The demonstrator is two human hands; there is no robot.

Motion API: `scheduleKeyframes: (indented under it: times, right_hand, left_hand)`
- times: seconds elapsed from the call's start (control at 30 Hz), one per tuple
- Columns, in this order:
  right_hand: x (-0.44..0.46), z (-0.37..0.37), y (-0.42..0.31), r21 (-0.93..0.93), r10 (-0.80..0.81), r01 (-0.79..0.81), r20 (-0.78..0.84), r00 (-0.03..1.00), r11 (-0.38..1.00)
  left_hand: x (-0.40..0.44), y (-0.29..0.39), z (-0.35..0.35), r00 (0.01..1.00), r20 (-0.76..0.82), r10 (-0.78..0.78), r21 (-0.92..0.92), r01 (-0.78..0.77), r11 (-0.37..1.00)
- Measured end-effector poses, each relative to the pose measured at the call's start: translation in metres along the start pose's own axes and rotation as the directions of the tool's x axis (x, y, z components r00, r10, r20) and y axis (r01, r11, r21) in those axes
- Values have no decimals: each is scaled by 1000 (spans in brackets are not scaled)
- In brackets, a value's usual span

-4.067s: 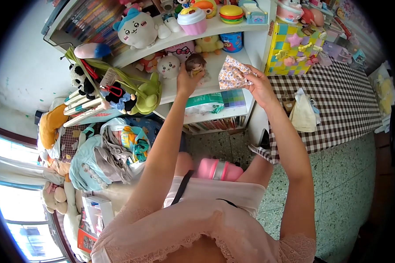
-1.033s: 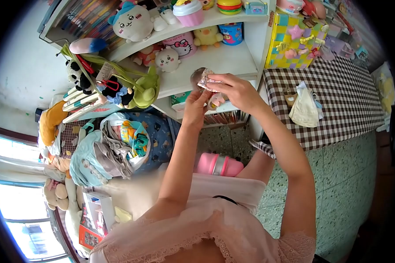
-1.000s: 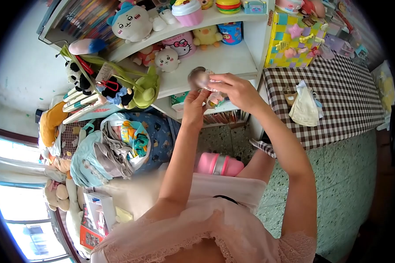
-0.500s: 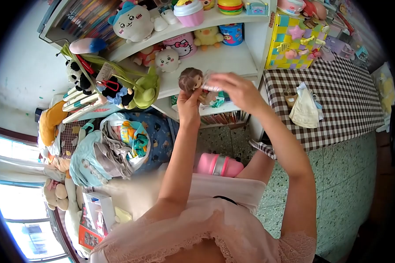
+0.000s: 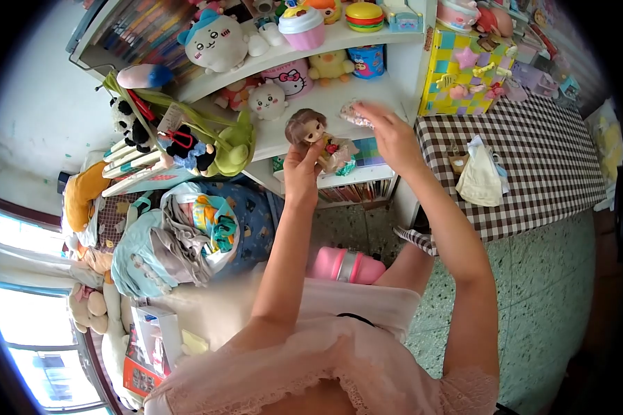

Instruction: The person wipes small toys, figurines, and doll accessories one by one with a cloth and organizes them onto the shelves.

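In the head view my left hand [image 5: 300, 173] is closed around a small doll [image 5: 306, 129] with brown hair and a pale dress, a red detail at its chest. The doll is held upright, face turned to the right, in front of the white shelf. To its right, my right hand [image 5: 396, 142] pinches a small whitish, patterned piece of fabric [image 5: 354, 114] between its fingers. That fabric is somewhat blurred, so its exact kind is unclear. It is apart from the doll's head.
A white shelf [image 5: 384, 93] with plush toys stands ahead. On the right, a checkered tablecloth [image 5: 533, 166] bears a cream cloth [image 5: 479, 176]. A pink cylindrical container [image 5: 346, 265] is by my legs. Bundled clothes [image 5: 180, 238] and a green plush bag [image 5: 232, 149] are at left.
My right hand has moved right, away from the doll, with the patterned fabric in its fingers. The doll's face and dress show more fully. My left hand keeps its hold.
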State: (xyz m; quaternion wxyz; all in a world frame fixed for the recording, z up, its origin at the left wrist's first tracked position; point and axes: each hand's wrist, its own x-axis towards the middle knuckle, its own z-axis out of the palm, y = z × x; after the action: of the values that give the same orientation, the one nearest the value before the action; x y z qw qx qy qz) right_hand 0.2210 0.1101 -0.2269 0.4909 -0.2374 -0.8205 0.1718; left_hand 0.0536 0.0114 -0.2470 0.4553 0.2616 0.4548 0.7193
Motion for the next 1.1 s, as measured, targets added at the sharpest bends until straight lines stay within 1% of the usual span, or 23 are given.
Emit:
scheduleKeyframes:
  times: [0.03, 0.07, 0.13, 0.2, 0.23, 0.27, 0.33, 0.4, 0.43, 0.47, 0.53, 0.6, 0.67, 0.7, 0.73, 0.8, 0.83, 0.87, 0.93, 0.97, 1.0, 1.07, 1.1]
  right_hand:
    - [2, -3, -4, 64, -67, 67, 6, 998, 996]
    - [0, -1, -5, 67, -69, 69, 7, 998, 995]
    - [-7, 5, -3, 80, -76, 53, 325, 943, 995]
    - [-7, 5, -1, 57, -26, 8, 321, 947, 998]
    - [-2, 3, 1, 67, -15, 6, 137, 990, 998]
    - [1, 2, 2, 79, -4, 7, -48, 999, 997]
    - [3, -3, -4, 84, 28, -22, -74, 997, 996]
    - [-5, 4, 5, 25, -104, 101, 239, 965, 995]
    - [-10, 10, 5, -53, -21, 43, 363, 932, 998]
    - [-13, 11, 8, -58, -12, 35, 356, 934, 998]
    - [-10, 6, 10, -180, 141, -74, 395, 908, 981]
    - [-12, 9, 22, -175, 128, -72, 331, 935, 982]
    - [-20, 19, 34, -325, 363, -236, 419, 832, 916]
    - [-33, 21, 41, -241, 326, -234, 485, 812, 942]
    - [-23, 6, 6, -44, 425, -450, 420, 802, 892]
    - [-42, 30, 38, 47, 245, -288, 410, 879, 956]
    - [-39, 29, 39, 50, 371, -482, 570, 733, 875]
    - [-39, 29, 39, 55, 361, -476, 576, 734, 878]
    - [-35, 20, 36, 169, 305, -475, 576, 759, 864]
    - [-34, 18, 36, 207, 286, -473, 574, 767, 856]
    - [-34, 18, 41, 141, 264, -451, 645, 717, 881]
    - [-45, 31, 60, 74, 250, -421, 707, 662, 904]
    - [-63, 52, 81, 30, 163, -219, 568, 806, 975]
  left_hand:
    - [-2, 1, -1, 1000, 14, 0, -3, 0, 1000]
    - [-2, 2, -1, 1000, 10, 2, -2, -2, 1000]
    - [-1, 4, -1, 997, 74, -9, -23, 11, 1000]
    - [1, 6, -4, 996, 85, 4, 1, -4, 1000]
    - [3, 6, -4, 995, 93, 21, 15, -22, 1000]
    - [5, 6, -5, 995, 92, 25, 11, -26, 1000]
    - [2, 10, -2, 993, 118, 31, 50, -37, 998]
    - [-3, 14, 5, 988, 149, 40, 25, -45, 999]
    - [-4, 15, 9, 982, 183, 53, -1, -53, 999]
    - [-5, 16, 11, 980, 191, 45, 3, -47, 999]
    - [-5, 19, 16, 973, 195, 122, 107, -145, 984]
    - [-6, 22, 26, 975, 163, 149, 90, -165, 982]
    - [-2, 22, 40, 975, 177, 131, 99, -150, 984]
    - [3, 21, 49, 962, 246, 115, 75, -138, 988]
    - [7, 17, 61, 960, 262, 98, 72, -121, 990]
    - [16, 10, 89, 910, 408, 72, 188, -161, 969]
    - [21, 4, 105, 882, 469, 40, 205, -153, 967]
    - [27, -2, 121, 850, 526, 11, 222, -149, 964]
    - [38, -22, 147, 825, 557, -99, 224, -34, 974]
    - [45, -31, 157, 813, 571, -114, 296, -74, 952]
    - [51, -41, 165, 800, 585, -131, 365, -115, 924]
    - [59, -63, 170, 787, 596, -162, 379, -98, 920]
    - [62, -71, 171, 775, 602, -195, 396, -78, 915]
